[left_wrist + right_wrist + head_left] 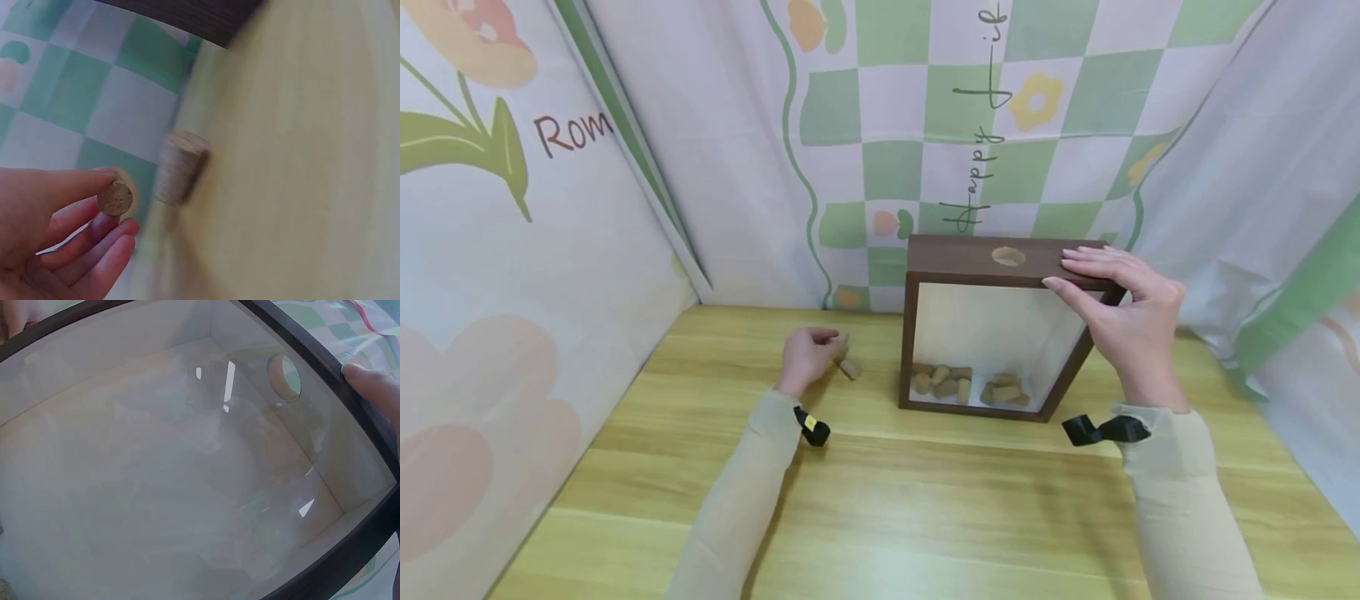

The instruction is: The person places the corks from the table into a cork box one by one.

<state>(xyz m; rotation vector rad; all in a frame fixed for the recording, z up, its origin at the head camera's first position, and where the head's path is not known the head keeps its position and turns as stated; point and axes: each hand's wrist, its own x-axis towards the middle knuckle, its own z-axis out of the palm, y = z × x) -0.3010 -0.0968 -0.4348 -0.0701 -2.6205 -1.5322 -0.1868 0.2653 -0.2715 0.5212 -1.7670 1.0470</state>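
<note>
In the left wrist view, my left hand (69, 231) pinches a cork (115, 199) between thumb and fingers, its round end facing the camera. Another cork (181, 167) stands close by on the table; the head view shows this loose cork (849, 368) just beside my left hand (808, 358). To the right, a dark brown wooden box frame (909, 342) with a clear front stands upright. Several corks (943, 385) lie at its bottom, and a round hole (1008, 257) pierces its top. My right hand (1131, 304) rests on the box's upper right corner, thumb on the front edge.
The wood-grain table (865, 500) stretches in front of the box. Behind it hangs a green-and-white checked curtain (891, 108), close to the box's back. A white printed panel (550, 275) borders the table on the left.
</note>
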